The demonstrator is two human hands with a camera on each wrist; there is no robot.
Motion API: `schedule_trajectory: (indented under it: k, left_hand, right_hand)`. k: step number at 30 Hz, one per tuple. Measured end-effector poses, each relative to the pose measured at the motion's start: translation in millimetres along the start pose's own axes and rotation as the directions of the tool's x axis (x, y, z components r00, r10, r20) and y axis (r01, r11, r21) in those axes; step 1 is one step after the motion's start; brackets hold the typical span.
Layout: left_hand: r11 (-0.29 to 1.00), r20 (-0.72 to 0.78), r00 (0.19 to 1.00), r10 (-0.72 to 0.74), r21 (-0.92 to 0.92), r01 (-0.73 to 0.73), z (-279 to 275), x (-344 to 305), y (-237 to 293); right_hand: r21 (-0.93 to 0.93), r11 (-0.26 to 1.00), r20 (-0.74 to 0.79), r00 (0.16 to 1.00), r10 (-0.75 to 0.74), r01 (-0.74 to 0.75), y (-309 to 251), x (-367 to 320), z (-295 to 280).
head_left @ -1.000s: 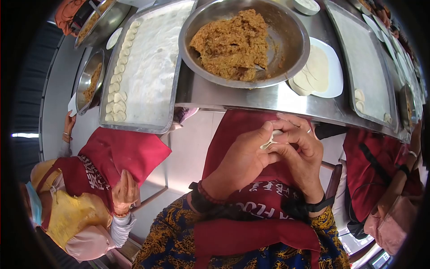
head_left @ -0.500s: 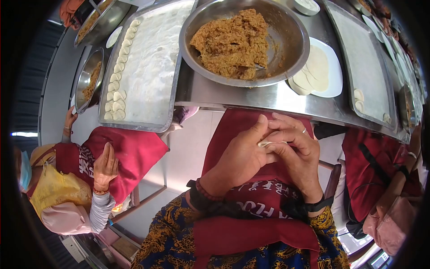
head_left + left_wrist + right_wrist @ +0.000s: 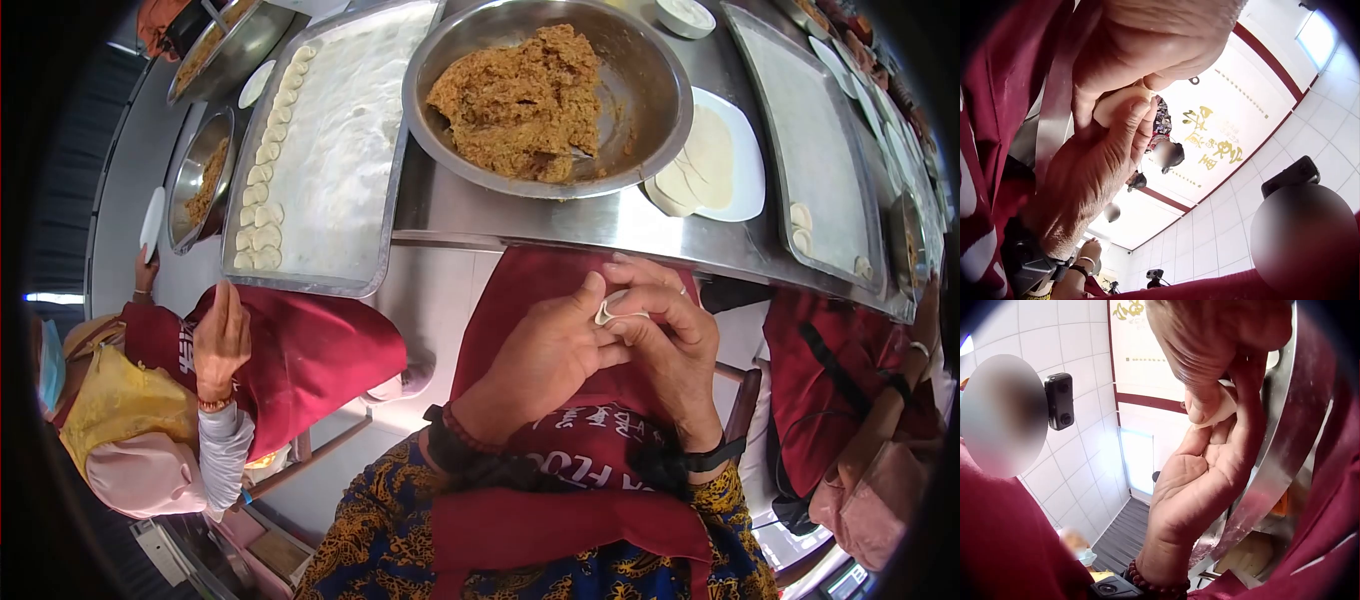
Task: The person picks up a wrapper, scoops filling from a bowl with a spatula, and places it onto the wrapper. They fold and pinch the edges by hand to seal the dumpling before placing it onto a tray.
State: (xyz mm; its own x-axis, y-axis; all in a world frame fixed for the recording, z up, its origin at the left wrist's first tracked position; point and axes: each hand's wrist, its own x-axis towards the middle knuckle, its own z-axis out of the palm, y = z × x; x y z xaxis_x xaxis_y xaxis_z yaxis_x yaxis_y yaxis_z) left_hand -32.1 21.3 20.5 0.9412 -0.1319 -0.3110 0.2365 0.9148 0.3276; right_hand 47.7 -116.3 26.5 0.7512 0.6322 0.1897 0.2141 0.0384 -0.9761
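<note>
In the head view both hands meet above the red apron (image 3: 560, 470), around a small pale dumpling (image 3: 608, 308) with a folded edge. My left hand (image 3: 550, 350), with a red bead bracelet at the wrist, holds it with the fingers. From the other side my right hand (image 3: 665, 345) pinches the dough between thumb and fingers. The left wrist view shows the smooth dumpling (image 3: 1116, 106) under the right thumb. In the right wrist view the dumpling (image 3: 1222, 409) sits against the left fingers, partly covered by the right hand.
On the steel table stand a bowl (image 3: 660, 150) of orange-brown filling and a white plate (image 3: 745, 190) of round wrappers. A floured tray (image 3: 330, 240) with rows of dumplings lies left, another tray (image 3: 815, 150) right. People in red aprons sit on both sides.
The dumpling has tilted between my fingers, and its curved edge shows more than half a second ago. The person at the left has raised a hand toward the tray and lifts a white plate.
</note>
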Motion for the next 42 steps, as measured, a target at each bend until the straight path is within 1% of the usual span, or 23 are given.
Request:
schedule_trajectory:
  k: [1,3,4,6,7,9,10,12,13,15,16,18,22,24,25,27,28,30,33,37,39,42]
  left_hand:
    - [1.000,-0.002,1.000,0.000,-0.001,0.000,-1.0,-0.3,0.0]
    - [0.998,0.000,1.000,0.019,0.067,-0.018,-3.5,-0.6,-0.3]
    - [0.998,-0.002,1.000,0.018,0.066,-0.017,-1.5,-1.3,0.1]
    - [0.987,-0.044,0.999,0.031,0.160,-0.024,3.4,-2.3,1.2]
    - [0.987,-0.045,0.999,0.030,0.159,-0.022,3.6,-2.3,0.4]
    - [0.980,-0.101,0.995,-0.007,0.196,0.027,1.9,-2.6,-1.2]
    - [0.980,-0.099,0.995,-0.006,0.197,0.025,1.4,-2.4,-1.0]
    - [0.985,-0.049,0.999,-0.019,0.172,0.027,1.4,-2.2,-1.0]
    - [0.985,-0.049,0.999,-0.019,0.172,0.027,3.3,-1.2,0.0]
    - [1.000,-0.071,0.997,-0.029,0.000,0.029,10.3,0.2,4.1]
    - [1.000,-0.071,0.997,-0.029,0.000,0.029,11.9,-0.1,4.7]
    - [0.998,-0.049,0.997,-0.061,0.025,0.062,13.6,-1.1,5.6]
    - [0.996,-0.006,0.997,-0.080,0.025,0.080,3.8,0.2,3.2]
    - [0.998,-0.020,0.998,-0.063,0.029,0.064,8.8,0.7,3.7]
    - [0.998,-0.019,0.998,-0.063,0.031,0.063,8.1,1.4,3.2]
    - [0.996,-0.014,0.998,-0.055,0.070,0.056,6.0,2.2,1.8]
    - [0.996,-0.016,0.998,-0.057,0.070,0.058,7.0,2.1,1.7]
    - [0.995,0.019,0.998,-0.058,0.081,0.056,9.9,2.6,1.7]
    - [0.993,0.036,0.996,-0.080,0.094,0.076,11.1,1.7,3.1]
    - [0.994,0.023,0.997,-0.067,0.087,0.065,12.0,2.4,2.8]
    - [0.993,-0.034,0.998,-0.058,0.099,0.061,11.3,2.1,2.5]
    - [0.993,-0.018,0.996,-0.086,0.085,0.087,8.7,2.1,2.8]
  right_hand:
    - [0.001,1.000,0.001,1.000,0.002,-0.002,-0.8,-0.7,1.8]
    - [0.235,0.962,-0.052,0.987,0.152,-0.136,-3.3,-2.2,6.8]
    - [0.236,0.962,-0.051,0.987,0.155,-0.139,-3.9,-2.1,6.5]
    - [0.263,0.953,-0.037,0.985,0.167,-0.152,-4.4,-1.6,5.8]
    - [0.263,0.953,-0.038,0.985,0.168,-0.153,-5.7,-2.0,5.4]
    - [0.225,0.955,-0.022,0.979,0.201,-0.191,-7.0,-3.6,5.6]
    - [0.225,0.956,-0.022,0.980,0.198,-0.188,-6.3,-3.3,5.6]
    - [0.112,0.985,-0.006,0.991,0.131,-0.129,-5.0,-3.3,3.7]
    - [0.110,0.985,-0.006,0.991,0.131,-0.129,-3.8,-3.0,1.4]
    - [0.087,0.992,0.021,0.996,0.088,-0.089,-2.0,-1.9,-2.7]
    - [0.087,0.992,0.021,0.996,0.088,-0.089,-2.6,-2.3,-2.4]
    - [0.204,0.956,-0.032,0.974,0.224,-0.213,-3.6,-3.3,-1.1]
    - [0.157,0.966,0.004,0.979,0.205,-0.203,-1.1,-3.0,-4.1]
    - [0.145,0.956,-0.032,0.964,0.264,-0.256,-7.8,-2.1,-2.5]
    - [0.145,0.956,-0.033,0.965,0.262,-0.254,-9.6,-0.7,-4.4]
    - [-0.129,0.988,0.094,0.991,0.100,-0.087,-11.4,2.7,-9.0]
    - [-0.128,0.988,0.093,0.990,0.102,-0.090,-9.9,2.9,-9.7]
    - [-0.173,0.985,0.117,0.993,0.007,0.013,-4.4,1.4,-10.3]
    - [-0.179,0.984,0.106,0.994,0.032,-0.012,0.7,-0.6,-9.3]
    - [-0.159,0.987,0.078,0.996,0.035,-0.022,-2.4,-1.2,-6.7]
    - [-0.112,0.987,0.067,0.991,0.120,-0.112,-10.0,0.5,-7.3]
    - [-0.108,0.990,0.056,0.993,0.101,-0.095,-4.4,-1.7,-11.1]
